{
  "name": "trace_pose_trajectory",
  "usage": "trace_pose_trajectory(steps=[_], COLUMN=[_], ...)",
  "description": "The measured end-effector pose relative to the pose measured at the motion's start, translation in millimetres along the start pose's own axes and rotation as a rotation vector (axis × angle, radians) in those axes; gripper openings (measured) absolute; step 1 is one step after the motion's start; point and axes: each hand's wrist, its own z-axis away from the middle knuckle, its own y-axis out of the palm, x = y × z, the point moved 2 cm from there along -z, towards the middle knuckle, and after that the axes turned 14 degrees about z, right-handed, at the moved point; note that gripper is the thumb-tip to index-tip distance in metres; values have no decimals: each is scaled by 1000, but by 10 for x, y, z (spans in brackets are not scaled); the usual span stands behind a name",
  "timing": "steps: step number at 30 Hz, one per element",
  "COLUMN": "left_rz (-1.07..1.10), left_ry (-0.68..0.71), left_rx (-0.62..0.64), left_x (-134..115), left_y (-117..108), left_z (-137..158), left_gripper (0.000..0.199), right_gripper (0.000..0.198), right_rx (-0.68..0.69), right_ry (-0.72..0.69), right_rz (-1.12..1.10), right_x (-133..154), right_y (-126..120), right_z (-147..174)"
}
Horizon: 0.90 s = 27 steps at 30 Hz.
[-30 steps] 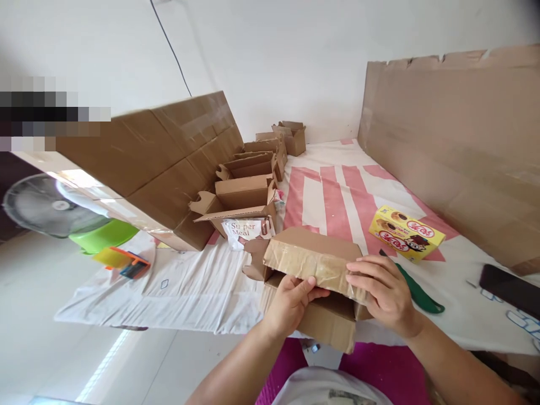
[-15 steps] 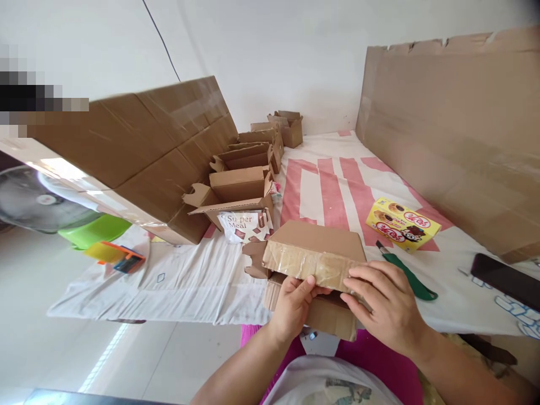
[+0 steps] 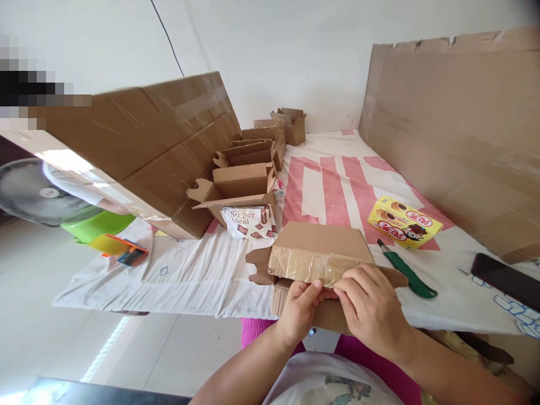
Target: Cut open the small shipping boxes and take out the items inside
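A small cardboard box [image 3: 320,241] lies at the table's near edge, its flaps parted on the side facing me. Clear, wrinkled tape runs along the edge of its upper flap. My left hand [image 3: 298,311] pinches that taped edge near the middle, thumb on top and fingers tucked beneath. Close beside it, my right hand [image 3: 371,306] is closed on the same edge, with its fingertips pressed at the tape. To the right lies a green-handled utility knife [image 3: 409,274]. Behind the knife is a yellow snack box [image 3: 405,222].
Several open cardboard boxes [image 3: 242,183] stand in a row at the left. A "Super Meal" packet [image 3: 248,223] leans on the nearest. Large cardboard panels flank both sides. A phone [image 3: 504,279] lies at right; a green basin [image 3: 97,225] and a fan [image 3: 42,192] are at left.
My right hand has slid left along the taped edge, closer to my left hand. A side flap of the box now shows at its right. The view has shifted slightly.
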Motion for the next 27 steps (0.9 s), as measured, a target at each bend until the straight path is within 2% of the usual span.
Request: trace_pose_trajectory(steps=[7, 11, 14, 15, 18, 20, 23, 25, 27], left_rz=[-78, -106, -129, -141, -197, -280, -573, -837, -1077], left_ry=[-19, -7, 17, 27, 58, 104, 308, 582, 938], left_rx=[6, -22, -48, -53, -24, 26, 118, 244, 339], left_x=[34, 51, 67, 71, 68, 39, -72, -186, -320], left_y=[-13, -39, -82, -96, -120, -124, -122, -90, -35], left_z=[9, 5, 8, 11, 39, 76, 154, 213, 265], left_gripper=[33, 34, 36, 36, 33, 33, 31, 26, 27], right_gripper=[20, 17, 8, 10, 33, 38, 44, 38, 32], right_rx=[59, 23, -30, -40, -21, -3, -40, -81, -120], right_ry=[74, 67, 34, 23, -4, -24, -9, 58, 179], right_rz=[37, 42, 53, 68, 114, 93, -39, -123, -154], right_x=[31, 27, 7, -9, -100, -192, -351, -454, -551], right_y=[14, 29, 41, 47, 63, 52, -21, -81, -112], right_z=[16, 34, 52, 57, 69, 81, 114, 143, 172])
